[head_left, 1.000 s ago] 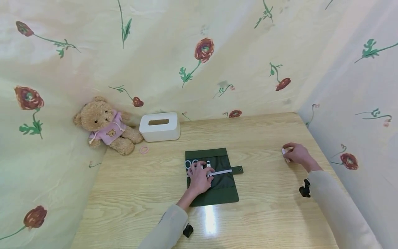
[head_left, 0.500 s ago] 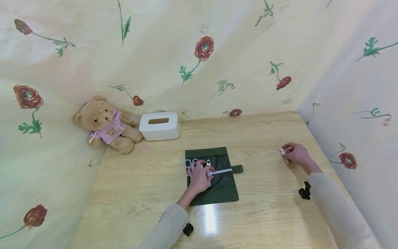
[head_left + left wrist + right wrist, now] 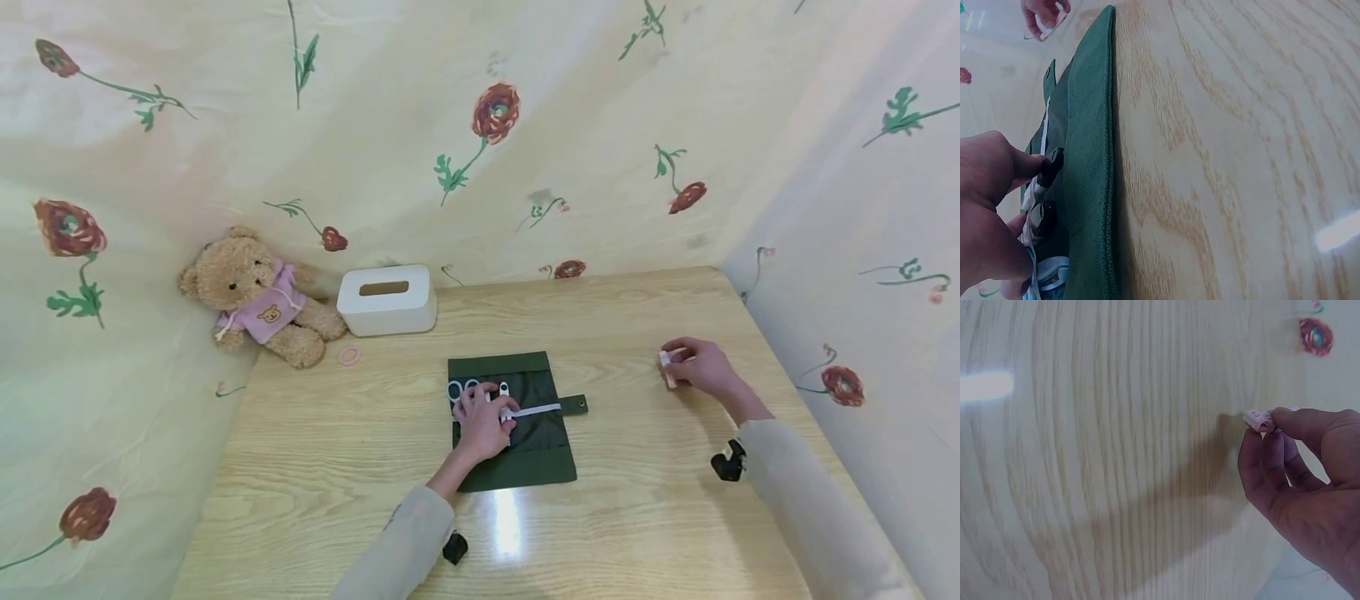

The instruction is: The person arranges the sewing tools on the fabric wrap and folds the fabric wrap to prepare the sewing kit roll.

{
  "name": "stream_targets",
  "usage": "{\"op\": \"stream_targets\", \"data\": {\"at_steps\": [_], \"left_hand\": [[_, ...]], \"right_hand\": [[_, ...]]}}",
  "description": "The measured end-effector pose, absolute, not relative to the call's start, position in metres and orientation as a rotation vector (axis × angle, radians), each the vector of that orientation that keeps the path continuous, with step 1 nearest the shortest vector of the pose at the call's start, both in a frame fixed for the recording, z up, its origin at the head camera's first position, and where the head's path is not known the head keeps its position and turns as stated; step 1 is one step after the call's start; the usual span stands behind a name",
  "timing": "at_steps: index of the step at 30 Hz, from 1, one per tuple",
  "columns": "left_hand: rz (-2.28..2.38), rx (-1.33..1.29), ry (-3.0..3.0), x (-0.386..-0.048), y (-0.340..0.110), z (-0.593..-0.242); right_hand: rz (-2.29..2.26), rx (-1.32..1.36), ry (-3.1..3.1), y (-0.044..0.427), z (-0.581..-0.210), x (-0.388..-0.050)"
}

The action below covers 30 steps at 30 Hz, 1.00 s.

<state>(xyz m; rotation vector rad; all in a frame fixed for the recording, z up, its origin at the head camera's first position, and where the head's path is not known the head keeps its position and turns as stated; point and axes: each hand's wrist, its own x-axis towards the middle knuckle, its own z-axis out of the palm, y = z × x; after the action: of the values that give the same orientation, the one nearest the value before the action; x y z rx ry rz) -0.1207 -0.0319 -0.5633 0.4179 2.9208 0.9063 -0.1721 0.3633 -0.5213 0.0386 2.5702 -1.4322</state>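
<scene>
A dark green fabric tool roll [image 3: 517, 472] lies unfolded on the table. My left hand [image 3: 483, 425] rests over it; in the left wrist view its thumb and finger pinch the white elastic strap [image 3: 1043, 134] beside two black-ended tools [image 3: 1052, 164]. Pale-blue-handled scissors [image 3: 454, 392] and a white-topped tool [image 3: 504, 389] sit in the roll, partly covered by my fingers. Well to the right, my right hand [image 3: 705, 367] pinches a small, narrow, pale pink and white piece [image 3: 1259, 420] between thumb and fingertips, just above the table. Its exact kind is unclear.
A white tissue box [image 3: 386, 312] stands at the back, beside a teddy bear [image 3: 262, 300] in a lilac top. Near the bear lies a pink ring [image 3: 348, 356]. The roll's snap tab [image 3: 574, 405] points right. Flower-patterned cloth walls border the wooden table [image 3: 330, 450].
My right hand has moved left, toward the tool roll, carrying the small pink and white piece. The left hand has kept its place on the roll. The head view has shifted slightly.
</scene>
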Motion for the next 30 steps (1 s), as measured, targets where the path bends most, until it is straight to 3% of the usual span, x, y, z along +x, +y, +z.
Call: {"op": "stream_targets", "data": {"at_steps": [9,30], "left_hand": [[0.919,0.409,2.906,-0.118,-0.031,-0.559],[0.948,0.410,2.882,-0.120,-0.032,-0.563]], "right_hand": [[-1.699,-0.007,2.354,0.313,-0.512,-0.174],[-1.818,-0.127,2.157,0.217,-0.518,-0.182]]}}
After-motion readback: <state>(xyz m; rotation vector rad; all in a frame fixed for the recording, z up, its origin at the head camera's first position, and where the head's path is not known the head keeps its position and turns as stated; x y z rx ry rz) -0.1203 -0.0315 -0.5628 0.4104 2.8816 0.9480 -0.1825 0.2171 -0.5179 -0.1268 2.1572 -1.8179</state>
